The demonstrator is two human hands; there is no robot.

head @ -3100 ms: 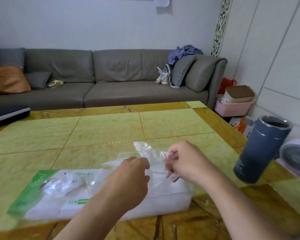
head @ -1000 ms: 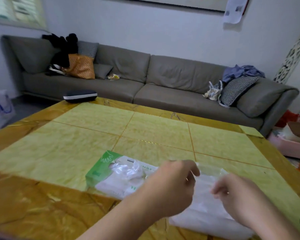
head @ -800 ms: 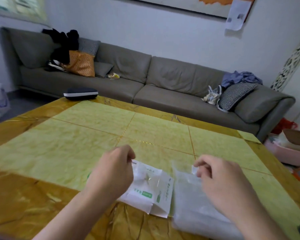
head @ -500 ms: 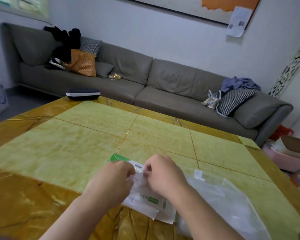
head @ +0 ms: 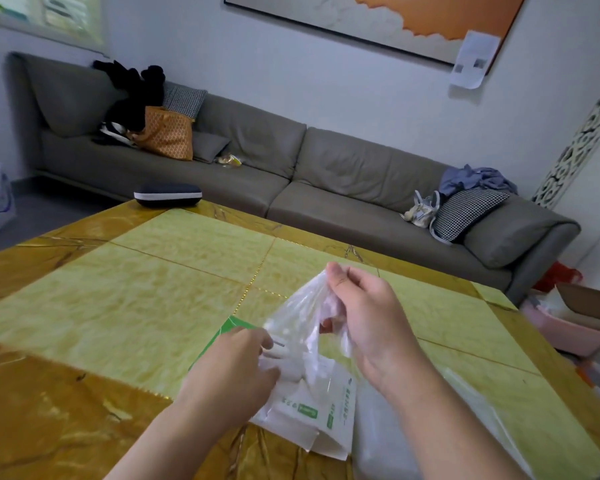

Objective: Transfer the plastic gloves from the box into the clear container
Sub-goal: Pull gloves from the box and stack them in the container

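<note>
The white and green glove box (head: 321,415) lies flat on the table near its front edge. My left hand (head: 234,370) rests on the box's top and holds it down, fingers curled at its opening. My right hand (head: 364,318) pinches a clear plastic glove (head: 300,315) and holds it raised above the box, its lower end still at the opening. The clear container (head: 471,431), a soft see-through bag, lies flat on the table just right of the box, partly hidden by my right forearm.
The yellow and brown stone table (head: 153,299) stretches ahead. A dark case (head: 167,195) sits at its far left edge. A grey sofa (head: 326,181) with bags and cushions runs behind. A pink bin (head: 565,327) stands on the floor at right.
My right hand left the clear bag, went to the box opening beside my left hand, and has lifted a glove up out of it. The view tilted up and left.
</note>
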